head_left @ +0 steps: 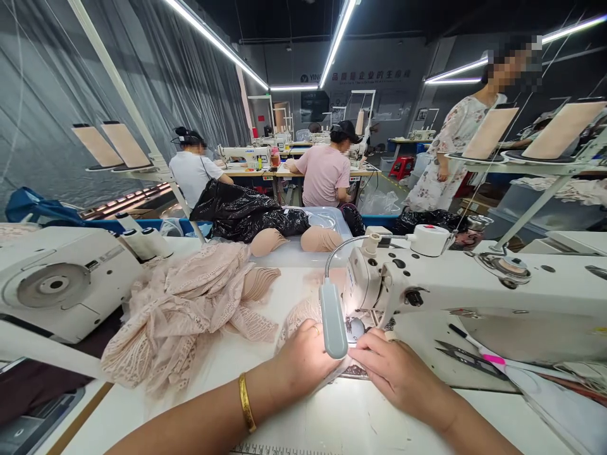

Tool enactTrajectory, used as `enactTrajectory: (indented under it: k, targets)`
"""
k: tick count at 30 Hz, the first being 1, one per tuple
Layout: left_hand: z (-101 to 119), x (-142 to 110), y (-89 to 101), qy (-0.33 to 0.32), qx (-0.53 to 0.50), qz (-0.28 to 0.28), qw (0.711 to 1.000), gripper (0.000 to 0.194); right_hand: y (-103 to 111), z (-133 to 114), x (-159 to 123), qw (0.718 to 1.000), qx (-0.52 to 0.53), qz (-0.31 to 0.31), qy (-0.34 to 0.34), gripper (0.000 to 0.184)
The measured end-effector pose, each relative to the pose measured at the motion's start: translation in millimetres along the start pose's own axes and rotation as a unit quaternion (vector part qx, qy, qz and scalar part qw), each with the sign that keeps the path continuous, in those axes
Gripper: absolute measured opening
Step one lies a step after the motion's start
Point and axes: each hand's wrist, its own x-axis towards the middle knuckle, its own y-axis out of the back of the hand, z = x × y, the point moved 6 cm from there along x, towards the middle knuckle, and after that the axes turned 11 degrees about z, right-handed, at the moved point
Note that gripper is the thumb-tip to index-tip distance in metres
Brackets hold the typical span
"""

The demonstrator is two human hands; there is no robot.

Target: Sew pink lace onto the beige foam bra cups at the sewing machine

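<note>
My left hand (pixel 303 357), with a gold bangle on the wrist, lies curled on a piece of pale pink lace fabric (pixel 298 316) beside the needle of a white sewing machine (pixel 474 291). On the other side my right hand (pixel 398 370) presses down on the same fabric with its fingers together, just in front of the presser foot. The machine's small grey lamp (pixel 334 319) hangs over both hands and hides the fingertips and the needle area.
A heap of pink lace (pixel 184 309) and stacked bra cups (pixel 258 281) lie to the left, next to another machine (pixel 61 284). Scissors (pixel 462 357) and a pink-handled tool (pixel 493 359) rest at right. Black plastic bags (pixel 241 212) sit behind. Other people work or stand farther back.
</note>
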Motion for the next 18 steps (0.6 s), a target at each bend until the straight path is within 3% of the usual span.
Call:
enactTrajectory:
  k: [5,11,18]
  targets:
    - [-2,-2,-1.8,-0.003,-0.008,0.006,1.000,0.034,-2,1,-1,1.000,-0.001,-0.011,-0.006,0.040]
    - [-7,-1,-4.3,-0.024,-0.031,-0.047,0.998,0.027,-4,3,-2,1.000,-0.012,-0.016,-0.016,0.034]
    - [-20,9,-10.5,-0.056,-0.079,-0.064,0.993,0.019,-2,3,3,0.998,-0.050,0.009,-0.034,0.037]
